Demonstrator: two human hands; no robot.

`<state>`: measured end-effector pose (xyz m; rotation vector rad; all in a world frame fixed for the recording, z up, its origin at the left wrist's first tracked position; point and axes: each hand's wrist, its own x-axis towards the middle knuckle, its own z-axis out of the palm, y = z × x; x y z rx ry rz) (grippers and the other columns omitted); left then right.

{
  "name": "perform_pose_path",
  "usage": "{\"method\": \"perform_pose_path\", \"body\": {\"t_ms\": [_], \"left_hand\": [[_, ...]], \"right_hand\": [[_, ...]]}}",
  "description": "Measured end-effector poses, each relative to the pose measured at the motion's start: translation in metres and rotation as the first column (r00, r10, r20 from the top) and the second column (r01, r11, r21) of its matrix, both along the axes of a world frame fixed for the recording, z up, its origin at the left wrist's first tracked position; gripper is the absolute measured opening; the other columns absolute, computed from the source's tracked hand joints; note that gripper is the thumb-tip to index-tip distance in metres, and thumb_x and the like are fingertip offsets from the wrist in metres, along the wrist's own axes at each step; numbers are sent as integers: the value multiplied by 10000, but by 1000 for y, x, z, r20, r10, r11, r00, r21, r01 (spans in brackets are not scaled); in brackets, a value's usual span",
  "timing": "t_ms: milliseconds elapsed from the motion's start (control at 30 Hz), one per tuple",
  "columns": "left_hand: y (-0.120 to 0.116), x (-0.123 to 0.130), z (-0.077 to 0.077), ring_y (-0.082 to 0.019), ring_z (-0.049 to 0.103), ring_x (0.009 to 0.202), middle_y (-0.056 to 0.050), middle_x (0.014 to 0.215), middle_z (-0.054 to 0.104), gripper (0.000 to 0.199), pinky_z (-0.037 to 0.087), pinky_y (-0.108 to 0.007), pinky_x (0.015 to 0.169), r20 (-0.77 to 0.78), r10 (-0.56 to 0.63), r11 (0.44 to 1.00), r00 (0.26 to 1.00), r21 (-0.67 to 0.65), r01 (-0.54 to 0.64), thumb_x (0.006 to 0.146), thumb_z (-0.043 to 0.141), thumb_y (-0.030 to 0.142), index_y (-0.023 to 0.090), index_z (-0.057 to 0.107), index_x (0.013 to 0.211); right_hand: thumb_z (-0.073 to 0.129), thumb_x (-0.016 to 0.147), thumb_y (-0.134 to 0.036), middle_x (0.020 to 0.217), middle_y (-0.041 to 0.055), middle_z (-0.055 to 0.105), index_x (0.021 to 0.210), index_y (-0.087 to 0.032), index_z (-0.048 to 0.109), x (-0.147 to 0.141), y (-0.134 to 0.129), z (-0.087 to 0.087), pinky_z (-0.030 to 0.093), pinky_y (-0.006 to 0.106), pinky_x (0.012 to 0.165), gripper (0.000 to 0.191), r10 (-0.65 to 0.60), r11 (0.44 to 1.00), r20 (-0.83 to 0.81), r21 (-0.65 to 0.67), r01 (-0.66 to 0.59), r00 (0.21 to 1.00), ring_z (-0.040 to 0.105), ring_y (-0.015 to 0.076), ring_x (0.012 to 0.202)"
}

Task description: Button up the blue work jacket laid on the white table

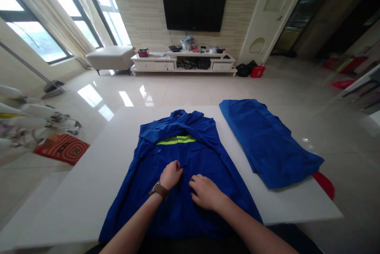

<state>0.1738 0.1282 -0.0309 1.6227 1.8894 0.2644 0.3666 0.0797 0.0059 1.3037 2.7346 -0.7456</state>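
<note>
A blue work jacket (208,163) lies spread front-up on the white table, collar at the far end. Its sleeves are folded across the chest, and a yellow-green and grey reflective strip (187,139) shows below them. My left hand (171,175), with a brown-strapped watch on the wrist, has its fingers curled together at the jacket's front middle and appears to pinch the cloth; its fingertips are partly hidden. Just right of it, my right hand (205,192) rests palm down on the jacket, fingers bent loosely with a gap between thumb and fingers.
A folded blue garment (264,139) lies on the table (80,190) at the right, reaching over its edge. A red seat (325,184) shows beneath it. An orange-red bag (62,149) stands left of the table. Beyond are a TV stand (184,64) and a grey bench (109,57).
</note>
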Motion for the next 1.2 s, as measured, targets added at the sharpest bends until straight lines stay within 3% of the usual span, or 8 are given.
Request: {"method": "perform_pose_path", "body": {"t_ms": [133,267,367,467,667,900,1067,1200], "left_hand": [[1,2,-11,-151,597,704,-9,753,648,76,376,-254,640,148,6,1000,989,-2,-6,846,580,226,197,532,794],[0,6,-17,-126,553,601,37,632,570,77,392,-232,593,471,79,995,878,-97,-38,776,596,211,183,525,782],[-3,12,-10,-125,550,577,33,616,568,51,404,-229,575,614,157,977,773,-210,-32,756,554,214,170,545,779],[-6,16,2,-128,574,606,15,642,595,88,432,-233,599,671,198,968,715,-250,-34,759,502,202,159,575,783],[-6,18,12,-130,579,622,1,650,614,185,446,-243,641,644,141,976,752,-218,3,728,471,140,140,651,775],[-7,15,9,-148,610,701,-25,762,682,216,467,-258,694,521,-68,996,851,-15,89,703,518,100,140,695,820],[-13,15,7,-143,574,723,-13,793,643,131,434,-247,668,411,-216,976,886,104,190,676,660,138,154,672,805],[-16,17,5,-135,537,714,4,804,608,126,374,-242,628,305,-284,953,909,198,231,695,693,193,179,611,790]], "right_hand": [[525,890,-257,1199,116,627,1167,-180,616,-2,1,5,480,385,896,301,-4,1000,-16,22,4,1000,567,277,1102],[534,905,-273,1269,99,591,1351,-229,514,-3,0,10,477,381,907,448,-51,998,-78,16,53,996,571,259,1086],[538,927,-299,1211,91,612,1273,-210,554,-5,2,10,474,363,911,358,-138,990,-108,0,138,985,580,248,1074],[559,936,-307,1163,88,628,1244,-199,570,-6,5,8,472,341,911,327,-190,982,-136,-21,188,972,594,241,1082],[563,946,-269,1156,78,652,1257,-218,617,-5,10,7,476,302,875,319,-203,979,-150,-60,196,968,638,225,1038],[567,946,-249,1085,92,704,1109,-176,685,-5,15,3,462,300,905,214,-232,973,-191,-54,225,954,652,228,1045],[562,917,-163,979,77,710,923,-181,680,-3,17,0,451,299,838,120,-248,969,-173,-45,244,953,659,217,956],[509,886,-84,936,56,685,911,-191,624,0,16,1,429,285,787,158,-198,980,-220,-14,199,955,643,199,913]]}}
